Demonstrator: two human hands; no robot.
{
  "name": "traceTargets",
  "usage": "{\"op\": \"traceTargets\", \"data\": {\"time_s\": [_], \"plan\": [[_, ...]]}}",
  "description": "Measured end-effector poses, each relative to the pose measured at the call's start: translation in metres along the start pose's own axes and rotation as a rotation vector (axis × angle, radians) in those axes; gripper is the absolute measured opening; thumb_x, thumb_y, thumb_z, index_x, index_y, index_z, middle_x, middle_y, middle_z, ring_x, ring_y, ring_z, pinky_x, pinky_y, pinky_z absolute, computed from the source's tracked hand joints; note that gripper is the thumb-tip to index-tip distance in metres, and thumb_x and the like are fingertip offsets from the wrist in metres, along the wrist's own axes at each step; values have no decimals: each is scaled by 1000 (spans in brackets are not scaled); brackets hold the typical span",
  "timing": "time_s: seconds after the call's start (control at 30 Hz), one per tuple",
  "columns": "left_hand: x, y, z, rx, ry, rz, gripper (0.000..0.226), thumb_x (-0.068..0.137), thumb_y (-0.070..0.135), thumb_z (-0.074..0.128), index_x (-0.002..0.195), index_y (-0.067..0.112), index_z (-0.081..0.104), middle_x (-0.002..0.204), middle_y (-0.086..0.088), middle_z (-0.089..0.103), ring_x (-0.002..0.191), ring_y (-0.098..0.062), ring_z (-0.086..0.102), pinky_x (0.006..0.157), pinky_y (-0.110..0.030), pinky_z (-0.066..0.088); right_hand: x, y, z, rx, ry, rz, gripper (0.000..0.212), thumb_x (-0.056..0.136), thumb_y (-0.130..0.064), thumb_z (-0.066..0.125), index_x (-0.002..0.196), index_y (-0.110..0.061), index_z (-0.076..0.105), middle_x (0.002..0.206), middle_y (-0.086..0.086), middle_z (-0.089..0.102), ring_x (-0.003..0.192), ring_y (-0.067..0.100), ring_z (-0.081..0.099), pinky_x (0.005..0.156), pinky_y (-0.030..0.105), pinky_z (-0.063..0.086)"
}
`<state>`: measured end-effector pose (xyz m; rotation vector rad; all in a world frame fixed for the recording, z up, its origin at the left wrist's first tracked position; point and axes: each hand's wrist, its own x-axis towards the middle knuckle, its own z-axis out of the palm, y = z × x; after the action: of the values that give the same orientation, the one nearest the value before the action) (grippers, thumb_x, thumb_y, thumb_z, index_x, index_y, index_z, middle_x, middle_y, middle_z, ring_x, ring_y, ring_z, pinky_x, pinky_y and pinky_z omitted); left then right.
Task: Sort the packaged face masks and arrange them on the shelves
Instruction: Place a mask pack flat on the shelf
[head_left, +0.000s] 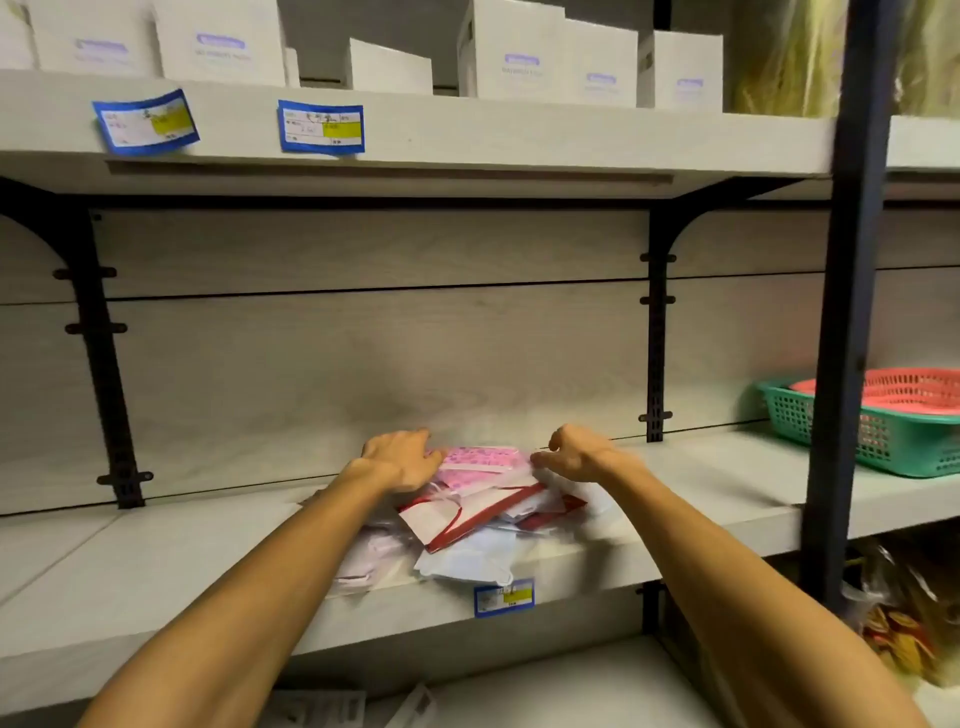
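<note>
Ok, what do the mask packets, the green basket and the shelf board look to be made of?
Mask packets: thin clear plastic film, glossy by the crinkles and glare, pink and white masks showing through.
Green basket: moulded plastic, by its uniform colour and regular lattice holes.
Shelf board: probably laminated board with a matt pale wood-grain print; the core is not visible.

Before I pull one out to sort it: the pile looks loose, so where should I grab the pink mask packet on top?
Likely by its two short ends, from above. The pink mask packet lies flat on top of the pile on the shelf, with the left hand and right hand already at either end. A pinch there should lift it clear without dragging the red-edged packets beneath.
</note>
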<state>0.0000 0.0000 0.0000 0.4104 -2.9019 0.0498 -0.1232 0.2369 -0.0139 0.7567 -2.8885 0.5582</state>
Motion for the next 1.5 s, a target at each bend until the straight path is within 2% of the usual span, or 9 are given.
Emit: {"op": "traceTargets", "data": {"time_s": [0.1,0.27,0.43,0.6,0.77,0.87,1.03,1.23,1.5], "plan": [[15,-5,7,-81,-80,-44,65,98,62,42,150,23,42,150,-4,51,133,-29,52,108,-44,43,11,10,9,139,-17,-3,39,88,-48,69,70,-13,72,62,0,56,58,16,48,56,30,36],[25,-11,9,-205,-65,-73,53,94,54,59,137,23,57,127,-3,67,110,-25,65,96,-41,53,26,19,13,441,-3,7,28,84,-34,80,96,-8,81,83,3,71,74,14,59,65,26,44],[20,-20,7,-264,55,-102,23,86,34,65,106,22,69,102,-4,74,93,-27,69,78,-35,55,33,17,18,444,80,-53,16,89,-23,75,91,-9,81,87,6,76,76,19,65,69,32,53],[13,-29,3,-433,205,-150,36,76,32,75,108,19,66,107,-3,70,95,-28,67,84,-42,57,24,2,16,288,383,-43,25,95,-28,56,81,-22,76,87,4,77,84,27,70,73,33,54],[-4,-46,6,-853,289,-213,50,75,20,84,111,16,50,111,-6,68,97,-25,69,87,-44,59,8,-31,6,631,678,-64,25,100,-22,48,107,-15,71,104,8,75,95,28,68,85,42,54],[-23,-57,0,-1093,324,-204,58,76,8,86,116,11,44,117,-12,67,104,-29,69,94,-46,57,-9,-63,1,866,781,-14,22,99,-24,45,102,-17,65,93,0,70,85,19,64,76,40,53],[-78,-86,-24,-1157,429,-132,55,75,12,88,115,14,50,98,9,61,83,0,61,61,-3,48,-50,-120,-9,1120,881,30,25,99,-25,39,93,-13,60,75,-7,56,68,12,51,63,31,44],[-180,-149,-55,-1168,448,-56,52,79,14,85,118,13,50,103,4,65,85,-2,64,63,-7,49,-127,-207,-16,1285,804,-104,9,79,-21,45,78,-16,53,75,7,55,71,17,50,68,34,41],[-327,-276,-77,-1299,476,-52,37,91,31,72,113,5,58,98,-7,73,88,-24,73,69,-28,59,-232,-370,22,1387,516,-332,5,68,-12,49,73,-13,49,63,-5,48,63,19,49,62,30,39]]}}
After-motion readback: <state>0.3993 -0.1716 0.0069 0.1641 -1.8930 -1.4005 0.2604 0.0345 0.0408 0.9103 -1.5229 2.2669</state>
